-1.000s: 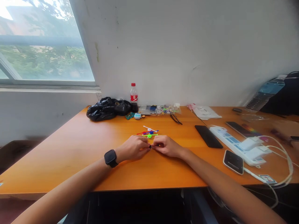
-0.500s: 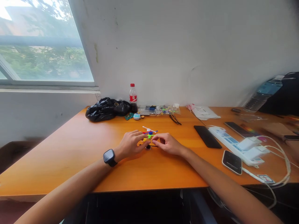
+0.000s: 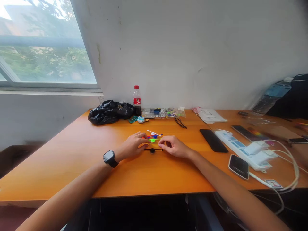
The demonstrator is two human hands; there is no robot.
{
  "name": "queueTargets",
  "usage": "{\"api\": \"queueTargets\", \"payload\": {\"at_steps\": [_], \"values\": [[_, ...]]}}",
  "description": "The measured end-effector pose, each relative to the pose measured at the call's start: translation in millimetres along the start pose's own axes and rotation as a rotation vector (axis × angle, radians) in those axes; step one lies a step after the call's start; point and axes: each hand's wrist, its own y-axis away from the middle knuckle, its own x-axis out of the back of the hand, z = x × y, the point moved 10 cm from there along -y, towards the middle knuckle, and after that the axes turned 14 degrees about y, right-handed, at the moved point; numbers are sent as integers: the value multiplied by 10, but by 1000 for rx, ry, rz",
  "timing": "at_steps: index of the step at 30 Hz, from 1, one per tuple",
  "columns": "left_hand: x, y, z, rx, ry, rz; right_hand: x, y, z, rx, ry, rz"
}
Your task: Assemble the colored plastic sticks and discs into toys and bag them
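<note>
Evidently, the wooden table [image 3: 60,173] is lit from the left by a window [image 3: 45,61], and a crumpled black plastic bag [image 3: 108,114] is set near the table's back edge. A dark smartwatch [image 3: 109,157] is worn at the left wrist. The left hand [image 3: 132,145] is held palm down and loosely opened, its thumb parted from the bent fingers, and its fingertips are brought close to the left end of the black arrow piece [image 3: 152,150]. Behind that hand, a red-capped bottle [image 3: 137,102] is stood by the wall, with a green circuit board [image 3: 132,119] and a round tin [image 3: 141,119] placed before it.

The black arrow piece is laid flat on the table between the two hands, its bar stretched sideways. Beyond it, a green arrow piece [image 3: 153,141], a blue one and a white one are grouped, and a red one is partly hidden by the left fingers. Clear bags of small parts [image 3: 166,113] are lined along the wall.

The right hand [image 3: 176,147] is curled, with a narrow gap left between thumb and forefinger, near the arrow's right end; whether the bar is touched cannot be told. Farther right, a black slab [image 3: 213,140], a white power strip [image 3: 237,147] and a white-edged phone [image 3: 238,166] are seen.
</note>
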Motion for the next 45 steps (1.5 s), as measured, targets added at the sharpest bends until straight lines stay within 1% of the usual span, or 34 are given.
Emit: {"api": "queueTargets", "payload": {"at_steps": [9, 16, 20, 23, 26, 29, 35, 40, 45], "values": [[-5, -28, -18, -15, 70, -49, -96, 33, 42, -6, -16, -120], [21, -18, -24, -32, 75, -38, -95, 19, 69, -12, -3, -106], [74, -18, -22, -63, 62, 5, -92, 17, 111, -20, 56, -92], [158, -27, 16, -81, 54, 74, -80, 15, 140, -35, 95, -70], [223, -31, 57, -76, 105, 128, -44, 13, 169, -53, 155, -44], [227, -31, 76, -59, 159, 138, 5, 16, 209, -77, 205, -30], [157, -30, 73, -61, 175, 104, -20, 43, 251, -73, 126, -168], [154, -34, 74, -51, 192, 101, 133, 48, 310, -94, 249, -105], [107, -42, 87, -22, 239, 61, 222, 48, 434, -165, 326, -37]]}}
